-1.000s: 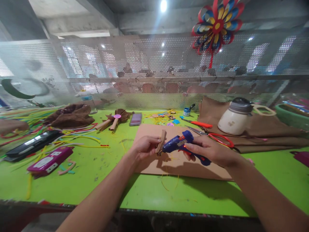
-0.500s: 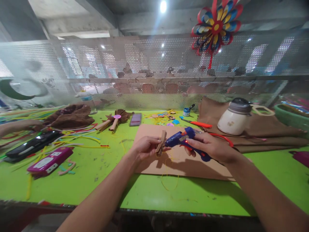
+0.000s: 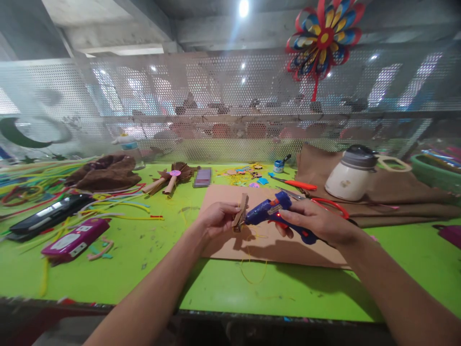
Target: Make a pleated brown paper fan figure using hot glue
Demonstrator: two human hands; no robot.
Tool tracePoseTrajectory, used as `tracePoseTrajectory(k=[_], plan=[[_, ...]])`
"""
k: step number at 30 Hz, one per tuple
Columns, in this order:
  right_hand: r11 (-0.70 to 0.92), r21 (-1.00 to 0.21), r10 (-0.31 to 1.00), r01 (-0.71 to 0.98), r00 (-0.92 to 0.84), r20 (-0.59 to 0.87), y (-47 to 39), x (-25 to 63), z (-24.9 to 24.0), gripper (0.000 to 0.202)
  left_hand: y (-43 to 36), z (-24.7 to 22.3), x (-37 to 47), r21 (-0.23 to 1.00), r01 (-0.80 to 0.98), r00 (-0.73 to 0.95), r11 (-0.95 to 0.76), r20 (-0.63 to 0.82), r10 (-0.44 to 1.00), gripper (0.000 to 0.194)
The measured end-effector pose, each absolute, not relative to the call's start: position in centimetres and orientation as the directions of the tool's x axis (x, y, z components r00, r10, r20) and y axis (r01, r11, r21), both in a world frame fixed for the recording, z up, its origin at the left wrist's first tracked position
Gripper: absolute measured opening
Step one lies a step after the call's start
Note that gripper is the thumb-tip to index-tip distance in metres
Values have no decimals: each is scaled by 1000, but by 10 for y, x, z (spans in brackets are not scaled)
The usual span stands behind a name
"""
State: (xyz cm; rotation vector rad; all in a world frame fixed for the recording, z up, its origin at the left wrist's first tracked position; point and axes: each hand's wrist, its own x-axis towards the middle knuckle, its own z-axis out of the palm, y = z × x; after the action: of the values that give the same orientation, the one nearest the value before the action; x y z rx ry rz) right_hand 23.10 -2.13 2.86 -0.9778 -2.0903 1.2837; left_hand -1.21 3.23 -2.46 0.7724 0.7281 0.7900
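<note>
My left hand (image 3: 218,220) pinches a small brown strip-like piece (image 3: 242,211), seemingly folded cardboard or paper, held tilted upright. In my right hand (image 3: 317,220) is a dark blue glue gun (image 3: 268,210) with a small red light lit on its side. Its nozzle points left, right by the brown piece; whether it touches cannot be made out. Both hands are over a tan cardboard sheet (image 3: 223,250) on the green table (image 3: 151,288). A thin yellow string (image 3: 252,281) loops over the sheet's front edge.
Red-handled scissors (image 3: 331,204) and an orange cutter (image 3: 300,184) lie beyond my right hand. Brown fabric (image 3: 389,211) bears a white jar (image 3: 347,178). At left are a black stapler-like tool (image 3: 50,216), a purple device (image 3: 75,240) and colourful pipe cleaners (image 3: 118,206). A perforated screen (image 3: 230,96) stands behind.
The glue gun has shifted slightly right, its nozzle a little back from the brown piece. Another person's arm at the far left has left the view.
</note>
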Motion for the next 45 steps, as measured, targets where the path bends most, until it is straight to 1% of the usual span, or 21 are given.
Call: tracePoseTrajectory(k=[6, 11, 15, 19, 23, 27, 32, 38, 45], plan=[[294, -887, 811, 355, -584, 36, -21, 228, 29, 44, 33, -26, -11, 810, -349, 559, 471, -224, 798, 17], [288, -894, 791, 343, -612, 20, -22, 228, 30, 42, 33, -27, -11, 809, -339, 518, 481, -267, 813, 21], [296, -897, 769, 328, -639, 20, -23, 230, 27, 40, 33, -27, -11, 811, -337, 515, 478, -266, 815, 23], [302, -894, 777, 330, -629, 30, -20, 232, 26, 41, 33, -27, -12, 815, -337, 522, 472, -256, 814, 23], [294, -893, 809, 340, -586, 44, -16, 233, 26, 40, 32, -26, -11, 792, -371, 559, 485, -226, 798, 21], [300, -894, 821, 333, -567, 64, -14, 234, 25, 39, 31, -27, -11, 782, -368, 568, 502, -239, 788, 21], [302, -886, 822, 353, -567, 54, -15, 235, 25, 40, 33, -28, -12, 779, -368, 570, 508, -242, 785, 22], [320, -878, 786, 355, -617, 37, -19, 233, 28, 42, 33, -27, -11, 805, -344, 546, 484, -248, 801, 22], [322, -871, 823, 372, -564, 63, -18, 233, 28, 41, 32, -26, -12, 776, -369, 571, 511, -244, 784, 22]])
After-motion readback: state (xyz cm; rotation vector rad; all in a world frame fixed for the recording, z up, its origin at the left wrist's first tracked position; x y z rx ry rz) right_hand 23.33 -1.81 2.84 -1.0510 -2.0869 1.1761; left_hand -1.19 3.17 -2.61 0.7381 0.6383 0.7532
